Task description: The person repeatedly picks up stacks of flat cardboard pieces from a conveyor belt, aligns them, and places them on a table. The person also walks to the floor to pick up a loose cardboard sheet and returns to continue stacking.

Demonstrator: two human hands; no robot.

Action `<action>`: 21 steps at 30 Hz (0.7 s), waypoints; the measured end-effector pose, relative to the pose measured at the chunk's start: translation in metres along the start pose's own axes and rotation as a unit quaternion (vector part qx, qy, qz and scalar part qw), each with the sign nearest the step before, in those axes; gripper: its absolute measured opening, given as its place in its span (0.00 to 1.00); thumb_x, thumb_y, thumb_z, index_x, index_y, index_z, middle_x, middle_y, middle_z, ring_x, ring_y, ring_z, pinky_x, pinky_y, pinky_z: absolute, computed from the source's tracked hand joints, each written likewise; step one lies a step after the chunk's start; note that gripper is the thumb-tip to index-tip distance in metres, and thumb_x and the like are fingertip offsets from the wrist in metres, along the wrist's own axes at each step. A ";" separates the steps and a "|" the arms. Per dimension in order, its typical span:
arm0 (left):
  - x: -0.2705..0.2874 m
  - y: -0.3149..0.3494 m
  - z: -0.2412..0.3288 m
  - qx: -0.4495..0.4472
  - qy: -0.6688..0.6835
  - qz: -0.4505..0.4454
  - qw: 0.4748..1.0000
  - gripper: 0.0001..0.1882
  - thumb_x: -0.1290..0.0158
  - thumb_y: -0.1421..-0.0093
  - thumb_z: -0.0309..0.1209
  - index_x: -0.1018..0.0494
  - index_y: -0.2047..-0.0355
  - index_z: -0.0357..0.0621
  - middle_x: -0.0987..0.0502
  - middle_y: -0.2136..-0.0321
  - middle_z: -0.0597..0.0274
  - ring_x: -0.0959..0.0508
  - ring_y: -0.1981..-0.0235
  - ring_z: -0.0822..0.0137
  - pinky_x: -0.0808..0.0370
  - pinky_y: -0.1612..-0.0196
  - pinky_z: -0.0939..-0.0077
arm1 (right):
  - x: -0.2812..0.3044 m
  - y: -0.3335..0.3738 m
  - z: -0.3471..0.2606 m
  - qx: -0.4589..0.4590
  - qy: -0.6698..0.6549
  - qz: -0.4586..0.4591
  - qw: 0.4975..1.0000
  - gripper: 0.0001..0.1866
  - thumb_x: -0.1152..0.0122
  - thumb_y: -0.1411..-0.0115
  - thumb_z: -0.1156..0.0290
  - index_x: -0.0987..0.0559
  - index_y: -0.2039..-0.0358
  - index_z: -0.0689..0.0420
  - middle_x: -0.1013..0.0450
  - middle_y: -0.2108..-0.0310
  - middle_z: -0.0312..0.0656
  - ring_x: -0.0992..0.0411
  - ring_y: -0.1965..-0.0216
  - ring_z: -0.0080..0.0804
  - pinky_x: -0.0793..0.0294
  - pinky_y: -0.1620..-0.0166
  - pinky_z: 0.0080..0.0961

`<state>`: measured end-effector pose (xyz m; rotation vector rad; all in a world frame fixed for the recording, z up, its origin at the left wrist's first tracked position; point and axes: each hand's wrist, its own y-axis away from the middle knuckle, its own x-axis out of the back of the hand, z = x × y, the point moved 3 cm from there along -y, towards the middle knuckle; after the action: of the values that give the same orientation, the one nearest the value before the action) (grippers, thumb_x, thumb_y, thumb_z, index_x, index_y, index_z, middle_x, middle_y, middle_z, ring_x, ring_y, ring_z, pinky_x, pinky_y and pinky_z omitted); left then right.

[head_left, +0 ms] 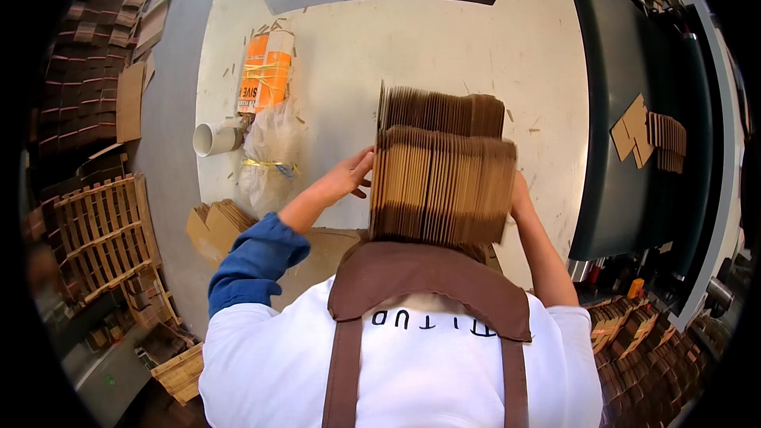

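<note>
Pale table [444, 32] noted. Over its near edge, stack [444, 182] was seen between left hand [345, 176] and right hand [519, 196], long axis running left-right; left end was clasped by left fingers; right fingers were hidden, grip untellable.

Cardboard stack [448, 182] — striped brown, table [357, 47] — white

Bright, diffuse light covers the white surface [341, 47]; fisheye distortion curves straight edges near the rim; the cardboard stack [444, 182] shows slight blur.
</note>
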<state>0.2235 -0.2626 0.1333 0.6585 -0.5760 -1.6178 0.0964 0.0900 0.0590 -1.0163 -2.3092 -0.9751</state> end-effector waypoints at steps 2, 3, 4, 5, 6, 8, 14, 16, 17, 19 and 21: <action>-0.002 -0.016 -0.024 0.048 0.000 0.030 0.998 0.32 0.66 0.35 0.54 0.48 0.36 0.51 0.30 0.50 0.59 0.25 0.58 0.65 0.25 0.64 0.73 | 0.001 -0.001 -0.011 -0.059 -0.076 0.061 0.994 0.28 0.60 0.37 0.50 0.28 0.53 0.62 0.26 0.60 0.52 0.28 0.58 0.49 0.29 0.57 0.34; 0.004 -0.022 -0.041 0.045 0.020 0.030 0.998 0.33 0.64 0.35 0.54 0.50 0.36 0.50 0.30 0.50 0.59 0.26 0.57 0.65 0.25 0.63 0.72 | 0.002 0.005 -0.020 -0.095 -0.115 0.096 0.984 0.30 0.63 0.36 0.47 0.28 0.52 0.62 0.26 0.58 0.51 0.28 0.58 0.48 0.29 0.58 0.34; 0.006 -0.015 -0.040 0.040 0.010 0.033 0.999 0.34 0.64 0.35 0.54 0.50 0.36 0.49 0.31 0.49 0.58 0.26 0.56 0.65 0.25 0.63 0.72 | 0.008 0.018 -0.040 -0.124 -0.173 0.066 0.975 0.31 0.64 0.36 0.45 0.29 0.50 0.61 0.27 0.56 0.51 0.28 0.57 0.47 0.29 0.57 0.34; 0.007 -0.008 -0.031 0.030 0.000 0.037 0.999 0.34 0.63 0.35 0.54 0.51 0.35 0.48 0.31 0.48 0.58 0.26 0.56 0.65 0.26 0.63 0.72 | 0.025 0.028 -0.068 -0.148 -0.229 0.039 0.961 0.33 0.66 0.36 0.43 0.30 0.49 0.61 0.28 0.53 0.50 0.28 0.55 0.47 0.29 0.56 0.35; 0.012 -0.002 -0.022 0.019 -0.010 0.043 0.999 0.35 0.63 0.35 0.54 0.51 0.35 0.47 0.32 0.48 0.57 0.26 0.55 0.65 0.26 0.63 0.72 | 0.034 0.034 -0.083 -0.168 -0.285 0.012 0.944 0.35 0.67 0.36 0.42 0.31 0.47 0.60 0.29 0.51 0.49 0.28 0.54 0.46 0.29 0.56 0.35; 0.012 -0.003 -0.014 -0.024 0.008 0.000 1.000 0.40 0.58 0.38 0.54 0.57 0.34 0.44 0.40 0.41 0.54 0.29 0.51 0.63 0.26 0.60 0.72 | 0.038 0.043 -0.080 -0.113 -0.323 -0.042 0.939 0.42 0.64 0.41 0.35 0.42 0.38 0.57 0.39 0.41 0.49 0.35 0.45 0.45 0.32 0.50 0.35; 0.012 -0.005 -0.020 -0.106 -0.021 -0.040 0.993 0.51 0.52 0.43 0.58 0.64 0.34 0.40 0.51 0.36 0.50 0.40 0.40 0.56 0.33 0.47 0.67 | 0.022 0.044 -0.084 -0.095 -0.306 -0.050 0.946 0.49 0.49 0.44 0.39 0.51 0.36 0.63 0.46 0.38 0.56 0.42 0.39 0.44 0.42 0.40 0.34; 0.012 -0.011 -0.029 -0.207 0.016 -0.038 0.977 0.52 0.52 0.44 0.60 0.63 0.35 0.39 0.52 0.36 0.49 0.44 0.37 0.54 0.38 0.42 0.65 | 0.017 0.037 -0.087 -0.077 -0.314 -0.037 0.946 0.49 0.50 0.44 0.38 0.51 0.35 0.60 0.47 0.38 0.57 0.43 0.38 0.46 0.44 0.39 0.34; 0.013 -0.012 -0.035 -0.228 0.001 -0.025 0.973 0.52 0.53 0.45 0.61 0.62 0.35 0.40 0.53 0.35 0.49 0.47 0.36 0.54 0.46 0.38 0.62 | 0.009 0.035 -0.081 -0.071 -0.308 -0.027 0.948 0.48 0.50 0.44 0.38 0.51 0.35 0.60 0.47 0.38 0.57 0.44 0.38 0.46 0.44 0.39 0.34; 0.014 -0.019 -0.054 -0.222 -0.014 0.005 0.975 0.50 0.54 0.44 0.61 0.61 0.35 0.40 0.54 0.35 0.50 0.49 0.35 0.55 0.46 0.38 0.62 | 0.004 0.032 -0.079 -0.071 -0.292 -0.015 0.954 0.48 0.51 0.44 0.37 0.51 0.35 0.59 0.46 0.38 0.57 0.44 0.38 0.47 0.45 0.39 0.34; 0.016 -0.034 -0.086 -0.239 -0.053 0.043 0.969 0.48 0.57 0.43 0.62 0.59 0.35 0.42 0.52 0.35 0.52 0.49 0.35 0.56 0.46 0.38 0.61 | 0.004 0.034 -0.088 -0.082 -0.270 -0.008 0.959 0.48 0.52 0.44 0.36 0.50 0.35 0.58 0.46 0.39 0.57 0.45 0.38 0.47 0.46 0.38 0.34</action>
<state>0.2576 -0.2741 0.0470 0.1878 -0.2671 -1.6362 0.1293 0.0426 0.1342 -1.4857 -2.7014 -1.0028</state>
